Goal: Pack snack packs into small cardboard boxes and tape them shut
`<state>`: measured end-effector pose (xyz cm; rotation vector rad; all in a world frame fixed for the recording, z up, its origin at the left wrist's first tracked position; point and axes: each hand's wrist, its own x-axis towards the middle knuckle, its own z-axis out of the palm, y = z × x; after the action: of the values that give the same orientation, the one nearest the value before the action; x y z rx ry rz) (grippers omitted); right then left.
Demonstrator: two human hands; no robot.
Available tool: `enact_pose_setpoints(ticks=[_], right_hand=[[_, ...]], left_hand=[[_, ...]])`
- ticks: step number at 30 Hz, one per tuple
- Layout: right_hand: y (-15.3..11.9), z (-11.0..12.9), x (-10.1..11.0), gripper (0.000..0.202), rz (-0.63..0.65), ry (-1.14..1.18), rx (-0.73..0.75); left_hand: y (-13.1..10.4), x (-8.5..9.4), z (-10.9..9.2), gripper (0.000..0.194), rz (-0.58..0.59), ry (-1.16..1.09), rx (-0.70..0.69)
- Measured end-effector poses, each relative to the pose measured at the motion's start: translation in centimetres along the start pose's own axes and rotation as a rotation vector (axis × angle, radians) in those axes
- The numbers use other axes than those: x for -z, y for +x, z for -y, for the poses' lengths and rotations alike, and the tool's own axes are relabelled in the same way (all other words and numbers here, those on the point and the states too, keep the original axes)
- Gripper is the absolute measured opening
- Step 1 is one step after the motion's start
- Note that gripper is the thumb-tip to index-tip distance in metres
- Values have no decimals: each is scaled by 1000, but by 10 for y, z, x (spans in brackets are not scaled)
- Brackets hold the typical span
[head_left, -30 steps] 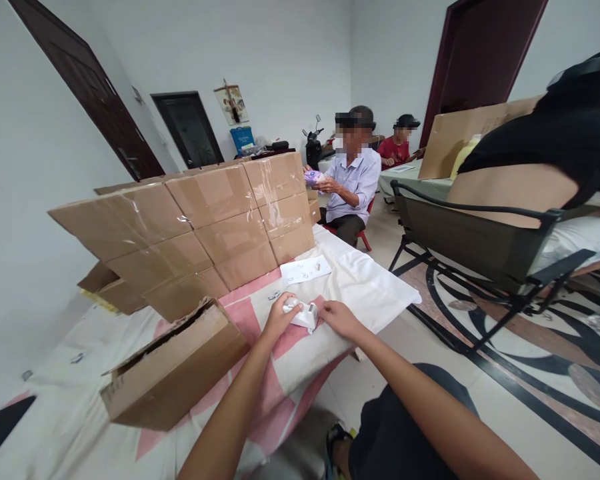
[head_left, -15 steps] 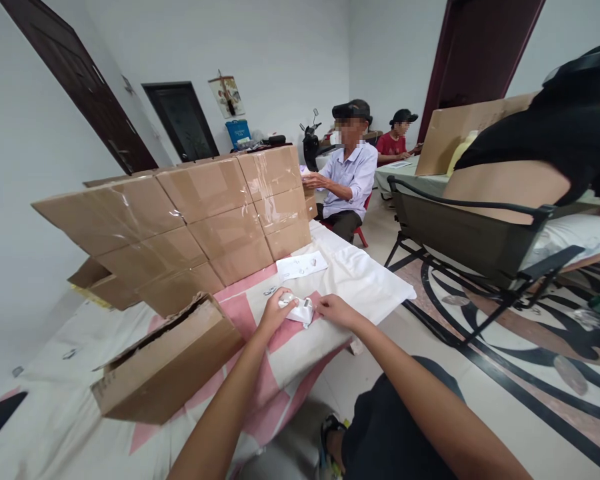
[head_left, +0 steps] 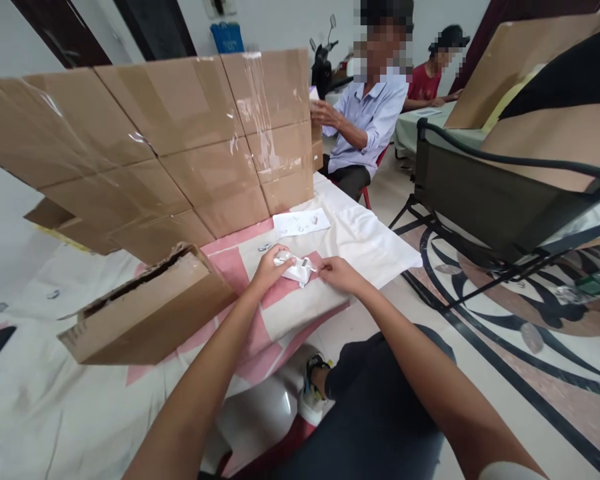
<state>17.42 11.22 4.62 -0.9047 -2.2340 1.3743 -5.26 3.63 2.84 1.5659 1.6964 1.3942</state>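
Over the pink and white cloth, my left hand (head_left: pixel 271 268) is closed around a small white object that looks like a tape dispenser (head_left: pixel 298 271). My fingers cover its left end. At its right end, my right hand (head_left: pixel 336 273) pinches with thumb and forefinger. A thin pale bit, seemingly a strip of tape, shows between those fingertips and the dispenser, too small to make out well. Just behind lies a white paper sheet (head_left: pixel 301 223) with small drawings on it. An open cardboard box (head_left: pixel 153 310) stands to the left of my left forearm.
A wall of taped cardboard boxes (head_left: pixel 205 143) rises along the table's back. Beyond its right end sits a person in a light shirt (head_left: pixel 375 127). At right are a dark folding chair (head_left: pixel 500 200) with someone in it and another person in red (head_left: pixel 425 83).
My view has tilted down and come closer, so things sit higher in the picture. Both hands stay at the white dispenser, the right still pinching by its end.
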Motion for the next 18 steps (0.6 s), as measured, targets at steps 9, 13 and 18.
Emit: enact_pose_setpoints(ticks=[9, 13, 18], right_hand=[[-10, 9, 26, 34, 154, 182, -133], [-13, 7, 30, 35, 137, 250, -216], [-14, 8, 23, 25, 71, 192, -274]], left_hand=[[-1, 2, -4, 26, 10, 15, 0], [0, 2, -2, 26, 9, 20, 10], [-1, 2, -2, 26, 8, 14, 14]])
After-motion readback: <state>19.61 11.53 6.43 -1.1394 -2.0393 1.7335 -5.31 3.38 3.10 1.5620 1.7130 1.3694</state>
